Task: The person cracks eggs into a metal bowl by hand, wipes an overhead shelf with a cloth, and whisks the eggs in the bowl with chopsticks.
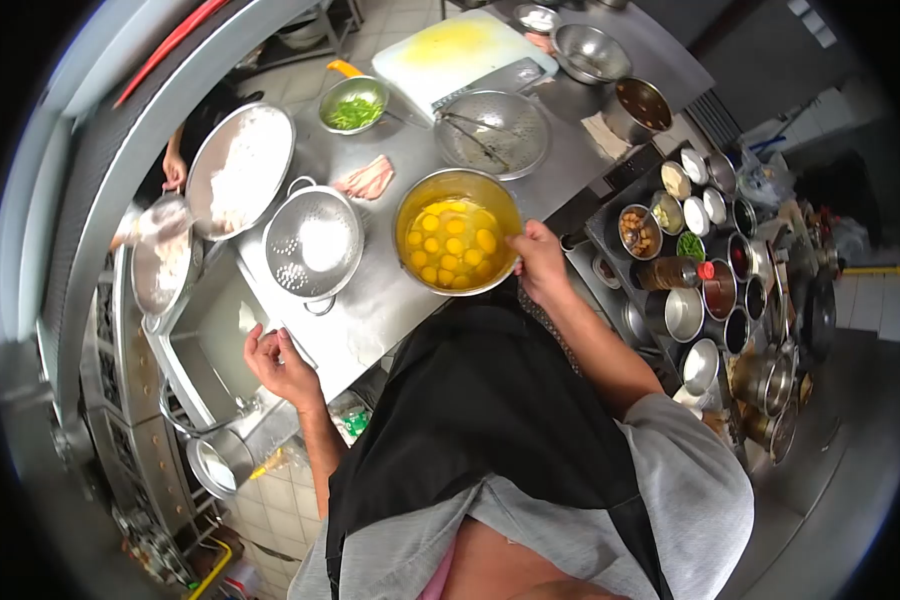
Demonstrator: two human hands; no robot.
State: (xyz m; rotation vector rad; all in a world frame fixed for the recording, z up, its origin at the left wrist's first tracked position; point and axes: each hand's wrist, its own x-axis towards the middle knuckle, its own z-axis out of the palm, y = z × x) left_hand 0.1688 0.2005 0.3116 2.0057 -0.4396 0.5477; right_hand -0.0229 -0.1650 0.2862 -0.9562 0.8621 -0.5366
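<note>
Steel bowl [470,187] of eggs [454,245], right hand [540,262] on its rim.
Head view: bowl is at counter's [378,292] near edge; whether supported, cannot tell. Right fingers pinch rim, far tips hidden. Left hand [284,370], near sink [208,342], loosely spread, slightly curled, apparently empty. Good handling: firm grip, bowl level, yolks undisturbed.

Restaurant-type kitchen: steel counter [370,325], sink [215,345], crowded seasoning pots [684,313], colanders [315,243].
</note>
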